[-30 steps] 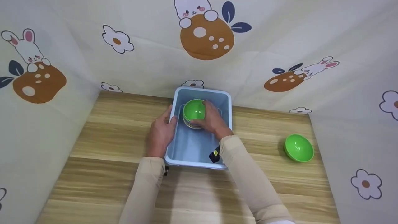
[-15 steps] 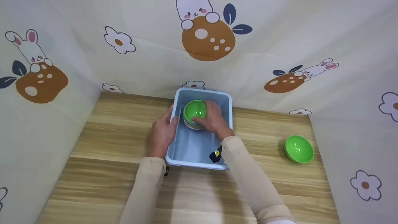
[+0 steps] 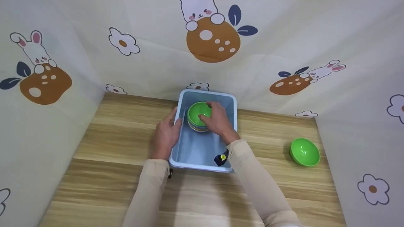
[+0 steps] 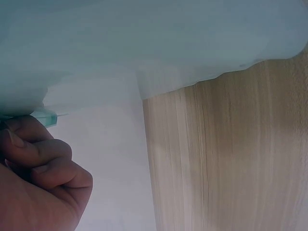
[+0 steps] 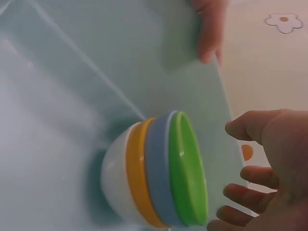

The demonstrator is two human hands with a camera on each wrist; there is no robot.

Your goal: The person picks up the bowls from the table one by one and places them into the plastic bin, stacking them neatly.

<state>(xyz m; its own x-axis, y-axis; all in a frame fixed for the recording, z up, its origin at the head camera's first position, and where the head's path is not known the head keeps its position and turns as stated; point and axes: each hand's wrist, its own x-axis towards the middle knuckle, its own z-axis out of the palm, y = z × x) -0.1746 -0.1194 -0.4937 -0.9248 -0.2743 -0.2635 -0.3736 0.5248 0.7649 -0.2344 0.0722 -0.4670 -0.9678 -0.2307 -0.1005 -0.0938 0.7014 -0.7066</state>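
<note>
Currently: bowl stack (image 3: 199, 118) in blue bin (image 3: 205, 157), under relaxed open right hand (image 3: 217, 121), which has loosened off it; left hand (image 3: 165, 135) grips bin rim.

Wooden tabletop (image 3: 104, 132), cartoon-printed cloth walls (image 3: 284, 41), perhaps

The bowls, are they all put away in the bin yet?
Nearly. A stack of four bowls sits inside the blue bin. The right hand is at the stack, and the left hand holds the bin's edge. One green bowl waits on the table.
</note>
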